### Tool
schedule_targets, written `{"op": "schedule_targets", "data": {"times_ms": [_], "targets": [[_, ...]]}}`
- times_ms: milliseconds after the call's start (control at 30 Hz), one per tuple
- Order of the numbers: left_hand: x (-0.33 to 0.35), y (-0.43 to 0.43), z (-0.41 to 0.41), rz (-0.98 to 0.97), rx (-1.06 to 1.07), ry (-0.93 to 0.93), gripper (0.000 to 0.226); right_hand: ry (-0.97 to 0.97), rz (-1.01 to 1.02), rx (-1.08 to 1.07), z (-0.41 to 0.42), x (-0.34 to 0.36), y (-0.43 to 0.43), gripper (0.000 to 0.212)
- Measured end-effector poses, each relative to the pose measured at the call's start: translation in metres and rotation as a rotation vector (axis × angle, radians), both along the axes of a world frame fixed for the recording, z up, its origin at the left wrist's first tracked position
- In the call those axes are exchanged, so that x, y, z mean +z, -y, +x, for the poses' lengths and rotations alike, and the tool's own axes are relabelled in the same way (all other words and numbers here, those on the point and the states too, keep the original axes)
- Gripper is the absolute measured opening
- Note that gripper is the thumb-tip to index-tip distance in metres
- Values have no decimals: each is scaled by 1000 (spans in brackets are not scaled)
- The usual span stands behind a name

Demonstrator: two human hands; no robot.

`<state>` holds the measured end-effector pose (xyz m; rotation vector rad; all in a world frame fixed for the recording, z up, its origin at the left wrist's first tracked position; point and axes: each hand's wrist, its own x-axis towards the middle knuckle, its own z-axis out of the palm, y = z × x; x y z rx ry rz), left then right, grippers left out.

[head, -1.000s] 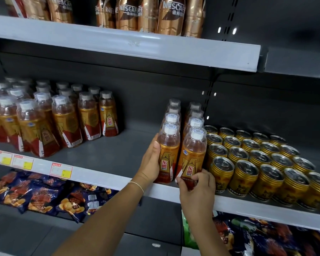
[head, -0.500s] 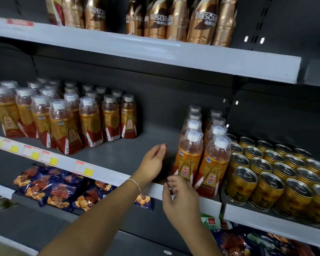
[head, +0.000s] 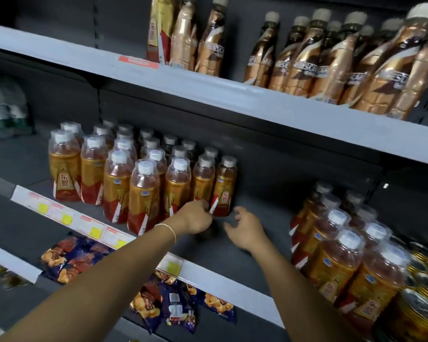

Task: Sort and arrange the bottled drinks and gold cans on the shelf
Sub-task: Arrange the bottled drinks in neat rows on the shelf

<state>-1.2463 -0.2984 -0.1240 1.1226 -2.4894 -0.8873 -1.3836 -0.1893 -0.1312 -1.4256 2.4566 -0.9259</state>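
Left hand (head: 195,219) is right at the foot of the end amber plastic bottle with a pale cap and gold-and-red label (head: 224,191), fingers curled in against its base. Whether they pinch it or only touch it, I cannot tell. That bottle closes off the big block of matching bottles (head: 143,183) standing behind and to the left of the hand on the dark grey shelf (head: 265,218).

Right hand (head: 247,232) hovers just right of the same bottle, fingers loosely spread, holding nothing.

Well to the right of it stands a second group of the same bottles (head: 339,262), with round gold cans (head: 415,314) packed against their far side.

There is a thin bracelet (head: 169,230) on the left wrist. Below the forearms lie blue snack bags (head: 77,257), and above the hands are bronze-wrapped coffee bottles (head: 331,62).
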Motion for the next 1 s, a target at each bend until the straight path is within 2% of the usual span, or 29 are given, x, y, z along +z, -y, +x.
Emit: {"op": "schedule_targets", "data": {"times_ms": [133, 233, 300, 400, 567, 700, 733, 833, 1000], "targets": [[0, 8, 10, 85, -89, -54, 45, 216, -123, -110, -5, 11, 53, 58], [-1, 8, 18, 118, -133, -77, 47, 362, -220, -182, -6, 14, 78, 52], [0, 6, 21, 130, -150, -98, 46, 390, -259, -210, -6, 12, 88, 42], [3, 5, 23, 113, -167, -123, 45, 351, -274, -245, -6, 8, 89, 38], [4, 11, 7, 165, -164, -208, 42, 205, -344, -376, -4, 3, 57, 54], [4, 4, -27, 325, -171, -264, 52, 134, -403, -416, -12, -7, 23, 68], [3, 1, -35, 370, -172, -288, 48, 117, -404, -421, -14, -9, 17, 71], [-1, -10, -56, 500, -208, -404, 37, 85, -407, -419, -24, -17, 5, 65], [-5, -14, -80, 647, -213, -550, 52, 213, -376, -437, -38, -27, 1, 56]]}}
